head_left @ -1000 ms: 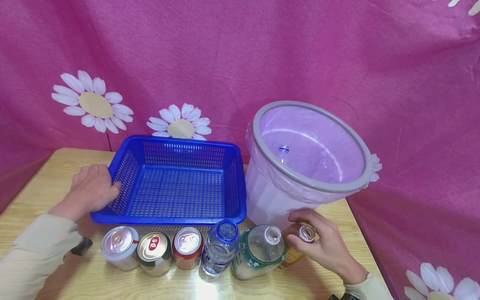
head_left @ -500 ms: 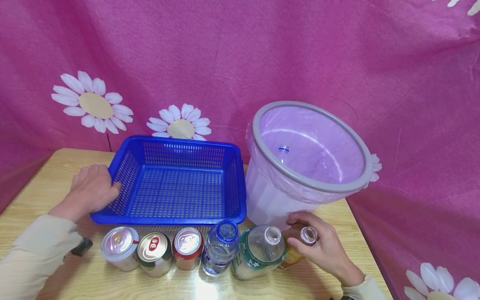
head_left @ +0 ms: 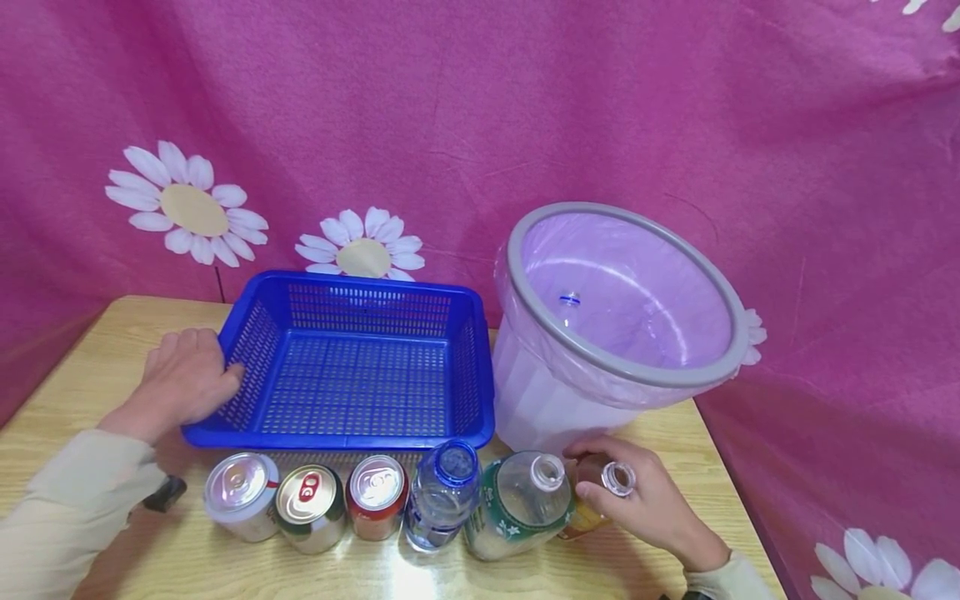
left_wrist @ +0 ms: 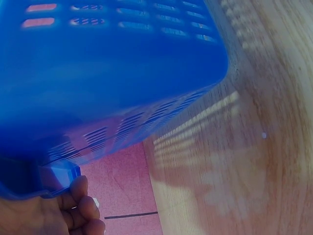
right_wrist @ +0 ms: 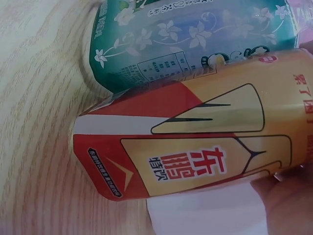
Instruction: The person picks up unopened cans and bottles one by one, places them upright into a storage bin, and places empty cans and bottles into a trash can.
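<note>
My left hand (head_left: 183, 379) grips the left rim of a blue plastic basket (head_left: 360, 442); the left wrist view shows curled fingertips (left_wrist: 89, 208) at the basket's rim. On the right, thumb and fingers of my right hand (head_left: 648, 492) are round the upper part of an uncapped drink bottle (head_left: 588, 518) with a gold and red label (right_wrist: 195, 147). It stands upright on the table, close beside a green-labelled clear bottle (head_left: 517, 508). Left of that come a clear bottle with a blue neck (head_left: 442, 500), a red can (head_left: 377, 500), a green and gold can (head_left: 309, 508) and a white can (head_left: 240, 500).
A pale purple bin (head_left: 536, 400) with a grey rim and clear liner stands right of the basket. Inside it lies a clear bottle (head_left: 570, 310) with a blue neck ring. A pink flowered cloth (head_left: 450, 125) hangs behind the wooden table (head_left: 97, 358).
My right hand's fingers have shifted slightly on the gold and red bottle, closer round it. The left hand, basket and other containers have stayed in place.
</note>
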Demonstrator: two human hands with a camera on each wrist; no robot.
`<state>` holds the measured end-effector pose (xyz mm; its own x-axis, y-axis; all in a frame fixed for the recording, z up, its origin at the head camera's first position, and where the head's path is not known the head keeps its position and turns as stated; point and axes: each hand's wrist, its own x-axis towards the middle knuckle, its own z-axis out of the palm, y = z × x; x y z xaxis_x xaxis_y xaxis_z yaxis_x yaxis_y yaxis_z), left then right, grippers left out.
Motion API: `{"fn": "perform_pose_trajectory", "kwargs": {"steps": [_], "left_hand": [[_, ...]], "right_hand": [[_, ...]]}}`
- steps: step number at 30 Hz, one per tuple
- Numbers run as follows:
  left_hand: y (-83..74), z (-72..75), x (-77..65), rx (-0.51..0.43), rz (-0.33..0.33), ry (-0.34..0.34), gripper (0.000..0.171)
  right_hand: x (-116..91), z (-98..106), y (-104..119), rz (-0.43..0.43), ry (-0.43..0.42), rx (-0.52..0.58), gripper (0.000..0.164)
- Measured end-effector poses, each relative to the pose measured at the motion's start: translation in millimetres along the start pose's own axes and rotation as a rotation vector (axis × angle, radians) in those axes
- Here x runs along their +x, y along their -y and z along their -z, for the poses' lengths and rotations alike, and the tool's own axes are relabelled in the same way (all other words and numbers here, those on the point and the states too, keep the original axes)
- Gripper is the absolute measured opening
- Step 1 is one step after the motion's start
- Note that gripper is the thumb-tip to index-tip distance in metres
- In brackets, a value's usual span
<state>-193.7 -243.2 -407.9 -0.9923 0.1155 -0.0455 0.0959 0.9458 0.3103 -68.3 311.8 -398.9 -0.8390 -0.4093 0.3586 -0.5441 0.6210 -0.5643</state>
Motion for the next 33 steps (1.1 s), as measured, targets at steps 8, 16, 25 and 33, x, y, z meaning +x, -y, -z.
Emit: {"fn": "perform_pose_trajectory", "kwargs": {"steps": [8,16,25,33], "left_hand": [[-0.5,-0.5,-0.4,-0.008,0.003,-0.002,0.048],[-0.5,-0.6,-0.3,-0.013,0.006,0.003,0.05],[-0.5,0.2,0.2,-0.013,-0.008,-0.007,0.048],[-1.4,1.3,-1.3,-0.01,-0.006,-0.003,0.047]], "right_hand": [[0.9,0.3,-2.2,0.009,0.055,0.073,0.037],[1.4,0.4,-5.1,-0.057,0.102,0.171,0.034],[3.2,-1.7,-6.0,-0.07,0.1,0.202,0.034],[2.6,-5.9,-6.9,-0.097,0.089,0.246,0.035]]}}
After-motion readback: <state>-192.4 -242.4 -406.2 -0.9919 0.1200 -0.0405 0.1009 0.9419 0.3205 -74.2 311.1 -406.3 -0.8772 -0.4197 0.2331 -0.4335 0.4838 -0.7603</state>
